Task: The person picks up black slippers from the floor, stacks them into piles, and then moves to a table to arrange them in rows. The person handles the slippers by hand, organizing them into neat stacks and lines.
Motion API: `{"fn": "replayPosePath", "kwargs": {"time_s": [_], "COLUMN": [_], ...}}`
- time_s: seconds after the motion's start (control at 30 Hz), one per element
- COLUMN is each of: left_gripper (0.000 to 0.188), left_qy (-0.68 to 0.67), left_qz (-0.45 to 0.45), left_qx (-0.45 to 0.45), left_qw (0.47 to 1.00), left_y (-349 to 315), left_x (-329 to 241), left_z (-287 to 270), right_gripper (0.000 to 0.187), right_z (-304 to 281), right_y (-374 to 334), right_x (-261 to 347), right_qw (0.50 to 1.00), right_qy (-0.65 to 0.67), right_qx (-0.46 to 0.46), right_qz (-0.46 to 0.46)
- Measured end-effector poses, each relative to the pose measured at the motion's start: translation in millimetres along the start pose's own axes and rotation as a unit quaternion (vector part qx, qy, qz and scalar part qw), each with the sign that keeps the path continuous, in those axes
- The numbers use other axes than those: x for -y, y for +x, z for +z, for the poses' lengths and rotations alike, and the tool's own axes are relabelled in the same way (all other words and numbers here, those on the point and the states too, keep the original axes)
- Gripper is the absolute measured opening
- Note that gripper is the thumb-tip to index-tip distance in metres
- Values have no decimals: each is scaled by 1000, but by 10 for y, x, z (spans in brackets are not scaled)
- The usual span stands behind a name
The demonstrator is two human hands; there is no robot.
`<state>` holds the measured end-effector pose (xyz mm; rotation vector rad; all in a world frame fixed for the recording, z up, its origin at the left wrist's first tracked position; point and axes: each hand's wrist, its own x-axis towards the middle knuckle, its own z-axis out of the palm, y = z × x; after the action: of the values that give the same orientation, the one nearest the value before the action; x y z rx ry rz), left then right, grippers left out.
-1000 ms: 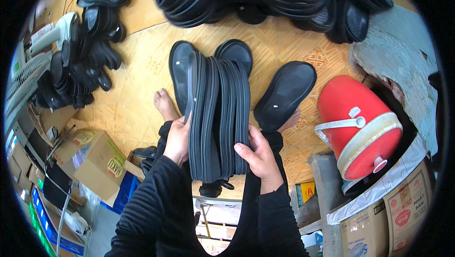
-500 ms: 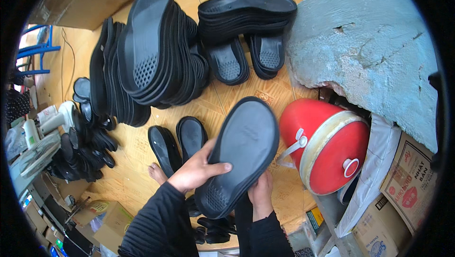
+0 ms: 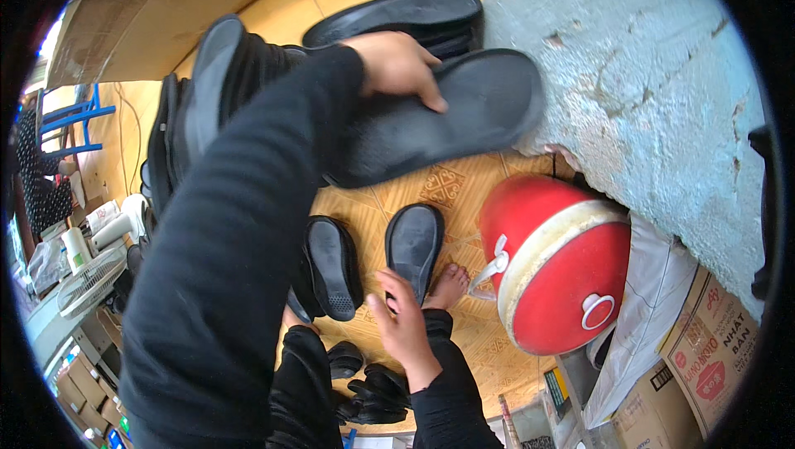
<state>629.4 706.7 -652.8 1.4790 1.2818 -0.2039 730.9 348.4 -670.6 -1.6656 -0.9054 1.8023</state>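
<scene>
Black sole (image 3: 439, 122) lengthwise left-right, left hand (image 3: 396, 64) atop.

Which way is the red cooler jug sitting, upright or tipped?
Tipped on its side: the red cooler jug has its lid knob facing sideways and rests on the floor tiles.

— What do we have in our left hand (image 3: 396, 64)?

— A black shoe sole (image 3: 439, 122), gripped on top, held out far over the tiled floor (image 3: 451, 188), its toe end close to the rough grey wall (image 3: 638, 93).

— And our right hand (image 3: 406, 325)?

— Near us, open, fingertips touching a smaller sole (image 3: 414, 242) lying on the floor, beside our bare foot (image 3: 447, 285).

— To the right?

— A red drum with a cream band (image 3: 555, 263). On the left, upright stacked soles (image 3: 199, 101).
</scene>
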Motion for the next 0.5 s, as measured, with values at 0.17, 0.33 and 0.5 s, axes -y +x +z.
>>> {"fn": "replayPosePath", "kwargs": {"time_s": [0.17, 0.33, 0.5], "left_gripper": [79, 52, 36], "left_qy": [-7, 211, 122], "left_qz": [11, 73, 257], "left_qx": [-9, -232, -449], "left_qw": [1000, 947, 847], "left_y": [370, 259, -332], "left_x": [404, 271, 62], "left_z": [13, 1, 429], "right_gripper": [44, 46, 36], "right_z": [78, 109, 182], "right_y": [-50, -70, -70], "right_x": [47, 54, -21], "right_qw": [999, 998, 998], "right_qy": [-40, -60, -48], "right_qx": [27, 33, 13], "right_qz": [-13, -5, 31]}}
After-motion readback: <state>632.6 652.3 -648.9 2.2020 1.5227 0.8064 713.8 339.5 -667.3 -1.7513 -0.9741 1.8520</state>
